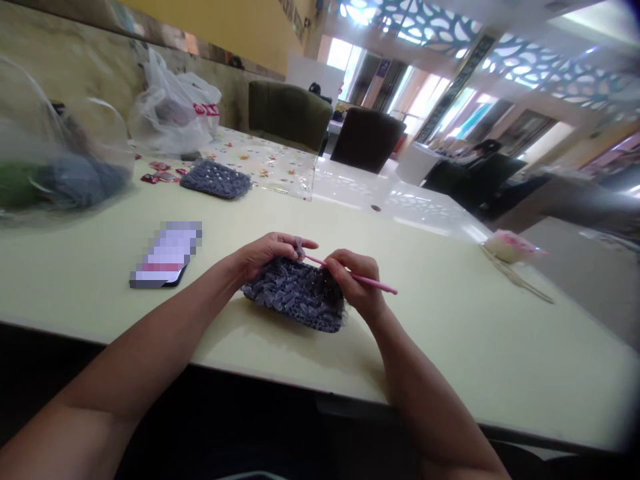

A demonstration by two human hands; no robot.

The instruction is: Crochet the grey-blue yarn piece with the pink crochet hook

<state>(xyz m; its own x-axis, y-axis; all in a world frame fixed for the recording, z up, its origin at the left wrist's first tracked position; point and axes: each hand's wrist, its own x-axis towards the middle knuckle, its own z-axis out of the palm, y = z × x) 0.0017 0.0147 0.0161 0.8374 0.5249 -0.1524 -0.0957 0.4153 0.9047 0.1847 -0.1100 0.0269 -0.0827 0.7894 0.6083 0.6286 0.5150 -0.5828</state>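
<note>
A dark grey-blue crocheted piece [295,293] with a ruffled surface is held just above the front part of the table. My left hand [270,253] pinches its upper left edge, with a loop of grey yarn [299,245] around a finger. A pink crochet hook [373,283] is gripped like a pen in my right hand [357,277]. The hook's tip points left, to the yarn at my left fingertips. My right fingers also lie against the piece's upper right edge. Whether the tip sits inside a stitch is too small to tell.
Left of my hands lies a phone [170,253]. Behind it are a second grey crocheted piece [216,179] and red wrappers [160,175]. Clear bags [100,133] with yarn and a white plastic bag [173,107] stand at back left. A pink-white package [513,247] and beige cord [520,277] lie right.
</note>
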